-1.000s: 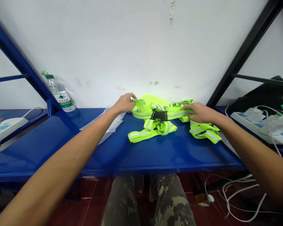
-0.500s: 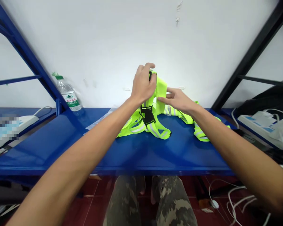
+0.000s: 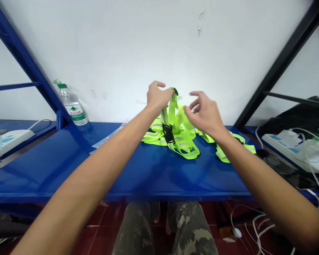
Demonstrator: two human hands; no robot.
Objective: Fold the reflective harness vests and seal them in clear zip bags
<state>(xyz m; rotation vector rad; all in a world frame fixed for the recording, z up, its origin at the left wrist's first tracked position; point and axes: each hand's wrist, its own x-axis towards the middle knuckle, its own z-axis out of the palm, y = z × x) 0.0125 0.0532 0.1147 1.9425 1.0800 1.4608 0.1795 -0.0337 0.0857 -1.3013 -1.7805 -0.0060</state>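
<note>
- Left grip (image 3: 156,98) is clenched on the top strap of the hi-vis reflective vest (image 3: 179,140), pulling it straight up off the shelf.
- Right grip (image 3: 204,113) is released, fingers spread, hanging just right of the vest. Can't see it touching anything.
- The vest is neon yellow-green with silver stripes, bunched up mid-shelf on the blue metal shelf (image 3: 55,170). The black plastic buckle (image 3: 168,133) sits on the lifted strap, right above the pile.
- More neon strap (image 3: 223,156) trails off to the right along the shelf.
- Clear plastic bag (image 3: 106,140) lies flat just left of the vest.
- Water bottle (image 3: 71,106) stands well off to the left, against the white wall (image 3: 108,53).
- White power strip (image 3: 289,148) with cables sits on the right part of the shelf, black bag (image 3: 300,113) behind it.
- Under the shelf I can see camo trousers (image 3: 138,226) and white cables (image 3: 257,226) on the red tile floor (image 3: 95,230).
</note>
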